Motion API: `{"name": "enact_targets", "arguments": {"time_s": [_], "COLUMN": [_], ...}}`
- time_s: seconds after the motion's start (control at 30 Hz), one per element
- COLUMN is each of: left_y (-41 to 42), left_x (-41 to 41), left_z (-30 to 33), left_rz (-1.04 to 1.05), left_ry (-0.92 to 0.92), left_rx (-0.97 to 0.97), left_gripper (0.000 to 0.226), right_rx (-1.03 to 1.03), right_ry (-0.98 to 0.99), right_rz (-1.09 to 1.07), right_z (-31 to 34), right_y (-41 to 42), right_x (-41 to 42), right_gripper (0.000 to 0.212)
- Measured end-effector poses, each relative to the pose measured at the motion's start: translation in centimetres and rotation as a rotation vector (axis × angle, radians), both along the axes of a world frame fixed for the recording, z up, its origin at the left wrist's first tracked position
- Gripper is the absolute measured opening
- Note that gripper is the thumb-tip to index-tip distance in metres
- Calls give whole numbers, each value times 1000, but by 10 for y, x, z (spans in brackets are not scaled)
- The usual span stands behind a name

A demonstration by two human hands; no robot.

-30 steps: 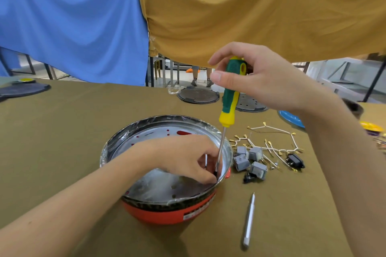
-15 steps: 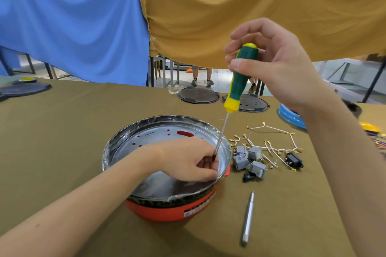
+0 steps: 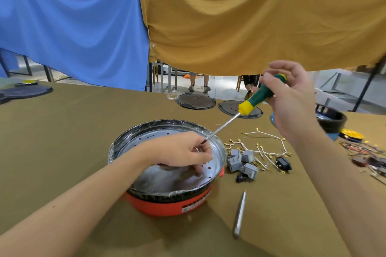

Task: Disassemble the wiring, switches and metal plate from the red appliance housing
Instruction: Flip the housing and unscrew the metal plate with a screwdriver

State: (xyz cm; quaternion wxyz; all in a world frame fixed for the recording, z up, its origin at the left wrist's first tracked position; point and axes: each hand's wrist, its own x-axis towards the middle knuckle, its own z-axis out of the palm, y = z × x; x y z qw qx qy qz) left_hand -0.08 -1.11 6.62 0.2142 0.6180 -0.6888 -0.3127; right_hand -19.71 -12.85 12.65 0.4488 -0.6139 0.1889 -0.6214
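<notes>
Nearest on the brown-covered table lay a loose metal rod, beside the red appliance housing. Inside the housing sat the metal plate, and the left hand reached down onto it, fingertips curled against the plate near its right edge; whether they pinched a screw there could not be told. Just right of the housing lay grey switches and white wiring, already out. The right hand, raised above and to the right, gripped the handle of the green and yellow screwdriver. Its long axis slanted down and leftward, the tip just above the left hand's knuckles and clear of the plate. The plate's fasteners lay below and left of that grip, nearer the left hand, so the tip would probably need lowering along the shaft's line. Farther back lay dark round lids.
</notes>
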Motion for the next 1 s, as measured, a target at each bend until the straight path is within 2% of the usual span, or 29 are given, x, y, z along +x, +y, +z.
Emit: {"name": "enact_targets", "arguments": {"time_s": [0.17, 0.3, 0.4, 0.53, 0.7, 0.83, 0.87, 0.97, 1.0], "left_y": [2, 5, 2, -4, -11, -14, -14, -12, -10], "left_x": [7, 6, 0, -10, -21, -29, -29, -25, -24], "left_z": [4, 0, -1, 3, 6, 9, 8, 5, 3], "left_rz": [89, 204, 281, 332, 373, 390, 411, 454, 444], "left_ry": [58, 280, 408, 529, 563, 488, 393, -265, -443], "left_rx": [-65, -55, -35, -7, 2, -20, -48, -190, -177], "left_gripper": [14, 17, 18, 17, 17, 23, 27, 46, 54], "right_rx": [400, 532, 489, 339, 244, 278, 319, 502, 548], "right_ry": [30, 184, 266, 381, 363, 372, 354, 329, 368], "right_rz": [-4, 108, 206, 343, 268, 259, 246, 141, 105], "right_z": [-38, -66, -78, -87, -89, -88, -86, -79, -78], "right_y": [2, 18, 33, 48, 47, 42, 38, 13, 4], "right_x": [-4, 2, 10, 16, 12, 7, 4, -15, -24], "right_gripper": [18, 15, 12, 22, 15, 11, 12, 15, 16]}}
